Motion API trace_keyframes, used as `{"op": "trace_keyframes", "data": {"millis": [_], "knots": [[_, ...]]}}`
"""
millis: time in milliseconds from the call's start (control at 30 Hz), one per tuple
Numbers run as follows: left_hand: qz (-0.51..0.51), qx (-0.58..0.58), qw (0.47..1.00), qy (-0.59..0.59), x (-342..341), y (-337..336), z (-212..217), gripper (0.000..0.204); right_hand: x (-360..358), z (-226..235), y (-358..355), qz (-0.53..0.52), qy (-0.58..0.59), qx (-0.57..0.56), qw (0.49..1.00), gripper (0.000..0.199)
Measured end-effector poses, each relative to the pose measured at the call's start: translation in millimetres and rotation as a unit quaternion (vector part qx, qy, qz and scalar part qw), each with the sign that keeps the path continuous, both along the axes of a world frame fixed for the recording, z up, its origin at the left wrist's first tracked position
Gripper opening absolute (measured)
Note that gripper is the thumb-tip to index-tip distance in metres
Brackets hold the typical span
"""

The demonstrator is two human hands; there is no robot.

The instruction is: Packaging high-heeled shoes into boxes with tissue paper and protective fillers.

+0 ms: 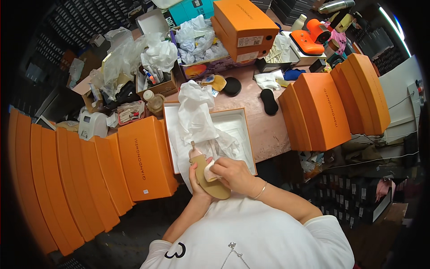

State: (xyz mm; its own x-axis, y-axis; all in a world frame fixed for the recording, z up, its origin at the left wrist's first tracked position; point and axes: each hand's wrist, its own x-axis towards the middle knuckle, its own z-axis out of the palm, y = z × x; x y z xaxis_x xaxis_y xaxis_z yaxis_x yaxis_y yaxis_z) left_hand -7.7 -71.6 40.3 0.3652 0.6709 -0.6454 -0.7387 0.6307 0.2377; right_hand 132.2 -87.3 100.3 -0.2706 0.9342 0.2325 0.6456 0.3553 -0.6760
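Note:
A tan-soled sandal (205, 169) is held sole up in front of my chest, its toe end toward me. My left hand (198, 182) grips it along the left edge, thumb and fingers wrapped round it. Pressed to the sole is a white cloth (209, 172), pinched in the fingers of my right hand (230, 174). Just beyond the sandal lies an open shoe box (247, 134) with a white inside and an orange rim. Crumpled white tissue paper (193, 110) spills over the box's left part. The sandal's upper is mostly hidden beneath the sole.
Orange shoe boxes (145, 161) stand in a long row at left; more orange boxes (320, 112) stand at right. Behind are a carton of crumpled paper (201, 42), a bottle (154, 102), a black round pad (232, 86), a black brush-like pad (269, 101) and an orange device (311, 38).

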Motion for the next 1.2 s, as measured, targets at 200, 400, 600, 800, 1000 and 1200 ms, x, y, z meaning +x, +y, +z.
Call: {"op": "trace_keyframes", "data": {"millis": [200,400,600,800,1000,1200], "knots": [[-0.016,0.069,0.997,0.013,-9.1,14.3,-7.8,0.068,-4.2,2.7,-13.3,0.03,0.007,0.009,0.999,0.017],[-0.062,0.176,0.982,0.033,-12.1,5.7,-0.6,0.068,-4.7,11.2,-21.1,0.001,0.03,-0.04,0.999,0.021],[-0.125,0.192,0.973,0.025,4.0,-11.5,12.0,0.061,3.3,0.6,14.6,-0.084,0.1,-0.052,0.99,0.028],[-0.145,0.191,0.97,0.029,-3.4,-17.5,19.2,0.066,5.7,33.1,-12.4,0.013,0.111,-0.119,0.987,0.028],[-0.173,0.155,0.973,-0.016,4.2,-20.8,27.2,0.066,3.5,2.9,9.5,-0.075,0.11,-0.113,0.985,0.027],[-0.234,0.206,0.945,-0.102,-2.9,-17.2,11.9,0.071,17.2,7.6,-3.6,-0.064,0.158,-0.103,0.98,0.021]]}}
